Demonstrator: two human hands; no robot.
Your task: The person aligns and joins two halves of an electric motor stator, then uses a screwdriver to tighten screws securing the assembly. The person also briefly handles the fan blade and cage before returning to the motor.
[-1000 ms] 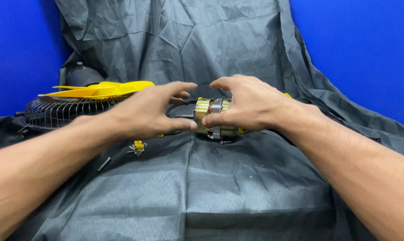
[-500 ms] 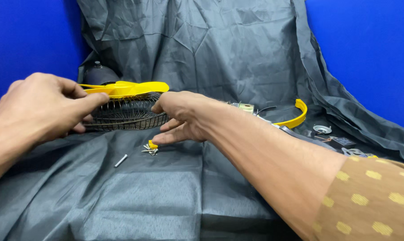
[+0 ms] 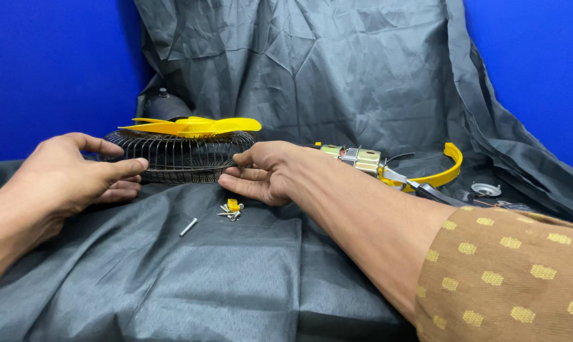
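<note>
Both hands flank the black wire fan guard (image 3: 179, 157) at the cloth's far left: left hand (image 3: 77, 177) half open, thumb and fingertips on its rim; right hand (image 3: 267, 172) loosely curled, fingers touching the opposite rim. A yellow fan blade (image 3: 195, 126) lies on top. Grey cloth (image 3: 236, 278) covers everything, blue wall (image 3: 46, 63) behind; screws (image 3: 231, 211) lie beside the right hand, fan motor (image 3: 356, 158) further right.

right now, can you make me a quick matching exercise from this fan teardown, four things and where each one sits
Things:
1. yellow fan blade
2. wire grille
3. loose screws
4. motor

Places:
A. on the cloth just below the right hand
B. behind the right forearm, beside a yellow curved piece
C. lying on top of the grille
D. between both hands, left hand at its left rim

Pairs: 1-C, 2-D, 3-A, 4-B
</note>
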